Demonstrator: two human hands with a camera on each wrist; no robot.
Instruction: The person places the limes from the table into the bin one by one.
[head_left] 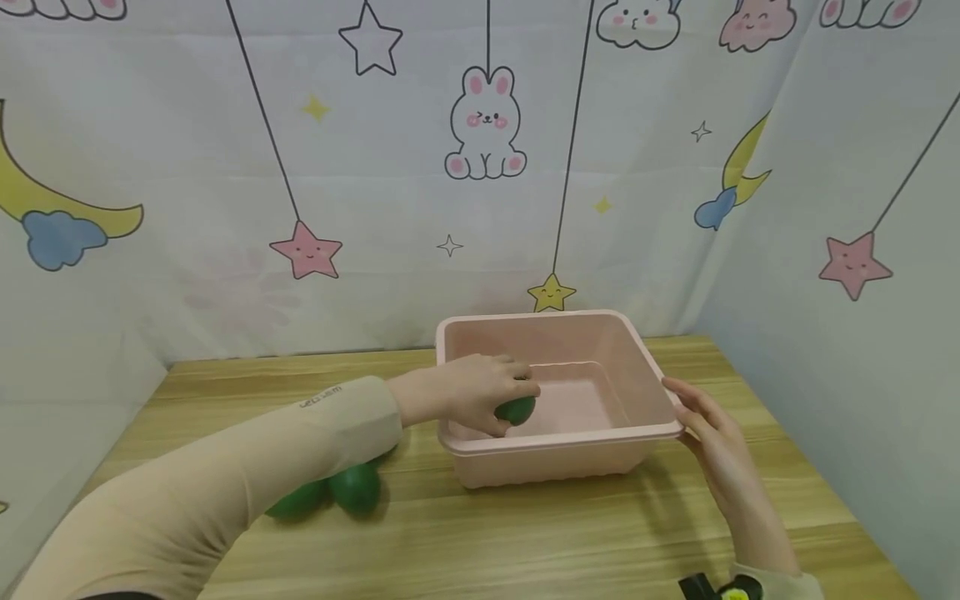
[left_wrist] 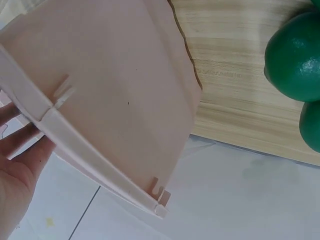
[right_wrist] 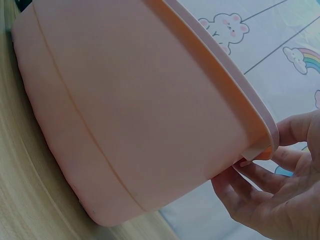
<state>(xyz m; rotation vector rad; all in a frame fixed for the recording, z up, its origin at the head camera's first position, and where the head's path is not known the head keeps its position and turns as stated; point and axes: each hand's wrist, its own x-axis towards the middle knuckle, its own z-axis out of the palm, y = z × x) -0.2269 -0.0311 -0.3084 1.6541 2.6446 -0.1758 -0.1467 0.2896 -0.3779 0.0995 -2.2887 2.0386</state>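
Observation:
A pink plastic basin (head_left: 555, 462) stands on the wooden table. Over its left rim reaches my left hand (head_left: 477, 390), fingers curled round a smooth dark green, rounded object (head_left: 519, 410) inside the basin; its exact kind is unclear. My right hand (head_left: 712, 446) grips the basin's right rim near the front corner, thumb and fingers on either side in the right wrist view. More green rounded objects (head_left: 356, 488) lie on the table left of the basin, partly hidden by my left sleeve. In the left wrist view, similar green objects (left_wrist: 296, 57) sit beside the basin's outer wall (left_wrist: 115, 90).
The wooden table (head_left: 480, 542) ends at the back against a white cloth (head_left: 390, 200) printed with stars, moons and a rabbit. More pale cloth hangs at both sides. The basin stands near the table's back edge.

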